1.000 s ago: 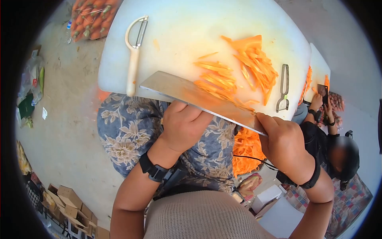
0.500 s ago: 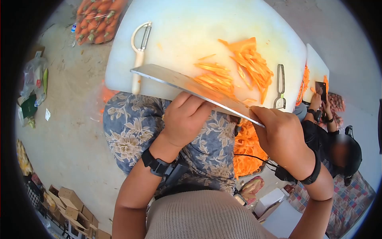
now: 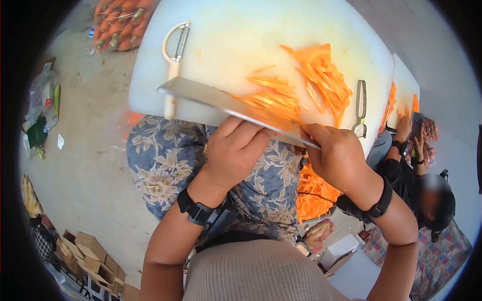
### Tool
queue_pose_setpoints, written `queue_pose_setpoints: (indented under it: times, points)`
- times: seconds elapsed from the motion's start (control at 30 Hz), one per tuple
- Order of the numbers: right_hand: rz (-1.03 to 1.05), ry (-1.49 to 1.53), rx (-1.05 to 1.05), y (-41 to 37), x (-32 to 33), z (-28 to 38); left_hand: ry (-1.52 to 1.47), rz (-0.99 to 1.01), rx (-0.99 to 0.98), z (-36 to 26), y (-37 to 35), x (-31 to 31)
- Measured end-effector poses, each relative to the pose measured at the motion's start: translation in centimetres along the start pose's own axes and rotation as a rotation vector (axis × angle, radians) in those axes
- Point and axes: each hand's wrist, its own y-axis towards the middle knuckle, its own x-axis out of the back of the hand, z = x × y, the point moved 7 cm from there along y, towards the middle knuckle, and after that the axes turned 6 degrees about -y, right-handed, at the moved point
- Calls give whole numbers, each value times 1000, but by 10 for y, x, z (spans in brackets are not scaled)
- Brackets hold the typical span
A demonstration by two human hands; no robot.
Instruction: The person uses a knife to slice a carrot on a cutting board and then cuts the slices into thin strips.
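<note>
Since the earlier frame the cleaver point(image 3: 226, 105) has been drawn further left – its tip is now laid across the handle of the white peeler point(image 3: 173, 60). Its handle is clasped tight in the right hand point(image 3: 339, 158). The blade is held flat against the carrot strips point(image 3: 273, 100) on the cutting board point(image 3: 241, 35). The left hand point(image 3: 233, 153) is curled at the board's near edge, under the blade – whether anything is gripped cannot be told.

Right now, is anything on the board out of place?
The knife overlaps the white peeler handle at the left of the board; a metal peeler lies close to its right edge.
</note>
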Motion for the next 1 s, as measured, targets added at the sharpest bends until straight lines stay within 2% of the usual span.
queue_pose_setpoints:
  times: [0.13,0.27,0.43,0.63,0.77,0.87,1.0]
  points:
    - [-80,-3,-41,-6,21,3,-23,6,14,1,1,-1]
    - [-52,-51,-60,-23,47,10,6,-6,-9,-1,-4,0]
    - [50,-121,-37,-29,36,11,6,-14,17,3,-5,1]
    - [74,-153,-16,-21,28,9,30,1,1,2,-1,1]
    - [55,-15,-52,0,-3,-1,2,-14,-15,2,-3,-1]
    - [20,47,-59,1,7,2,-11,-8,-8,1,-4,-2]
    - [26,-24,-79,-9,28,12,-8,-6,-13,0,-1,0]
